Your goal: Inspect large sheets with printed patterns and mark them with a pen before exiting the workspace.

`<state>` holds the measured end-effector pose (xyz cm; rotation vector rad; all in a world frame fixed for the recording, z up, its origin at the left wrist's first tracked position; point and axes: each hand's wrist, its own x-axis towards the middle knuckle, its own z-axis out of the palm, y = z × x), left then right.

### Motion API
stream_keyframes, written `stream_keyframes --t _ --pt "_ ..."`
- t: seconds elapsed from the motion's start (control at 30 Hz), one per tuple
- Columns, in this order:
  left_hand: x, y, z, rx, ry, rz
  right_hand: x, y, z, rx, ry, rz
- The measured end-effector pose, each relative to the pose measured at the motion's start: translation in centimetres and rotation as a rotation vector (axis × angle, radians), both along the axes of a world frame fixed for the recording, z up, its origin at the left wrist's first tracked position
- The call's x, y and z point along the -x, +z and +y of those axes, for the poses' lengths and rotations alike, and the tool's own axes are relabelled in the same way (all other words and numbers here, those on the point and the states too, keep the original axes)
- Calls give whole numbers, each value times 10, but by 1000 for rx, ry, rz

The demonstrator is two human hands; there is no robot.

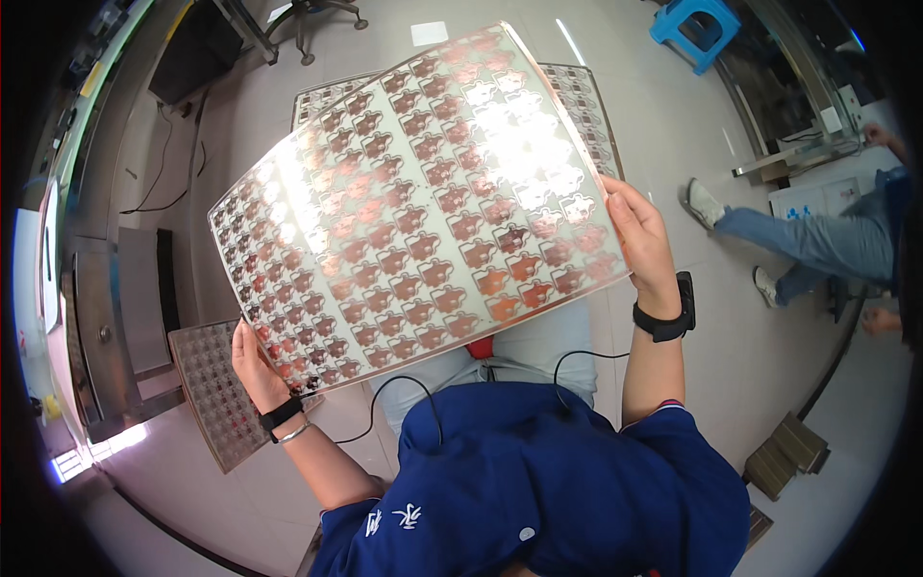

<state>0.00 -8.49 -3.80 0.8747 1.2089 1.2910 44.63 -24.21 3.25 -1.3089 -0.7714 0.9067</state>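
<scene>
gripping sheet by opposite edges, open floor alongside.

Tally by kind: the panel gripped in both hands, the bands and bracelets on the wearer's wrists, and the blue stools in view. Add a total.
Shiny patterned panel, held by the left hand and right hand: 1
Black wristbands: 2
Silver bracelet: 1
Blue stool: 1
Total: 5

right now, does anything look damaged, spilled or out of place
Nothing looks plainly spilled or damaged, though glare hides part of the patterned sheet held by the left hand and right hand. One oddity: a loose black cable lies untidily on the floor at left.
</scene>
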Motion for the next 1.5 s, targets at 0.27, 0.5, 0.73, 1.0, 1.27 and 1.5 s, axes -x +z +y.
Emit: stream_keyframes --t 0.27,0.5,0.73,1.0,1.27,1.5 --pt "-6 0 1 -70 90 53 -1 -6 -4 23 -33 -48" --pt "1 -2 0 -143 109 59 -9 -17 -11 71 -29 -102" --pt "9 -2 -5 -174 125 38 -11 -24 -15 19 20 -51" --pt "-3 36 0 -324 93 -173 -37 -15 -14 -126 -210 -331" --pt "-59 68 9 -209 -120 -511 -43 33 23 -41 -455 552" --pt "-79 69 -13 -114 -175 -301 9 40 22 -97 -80 877"
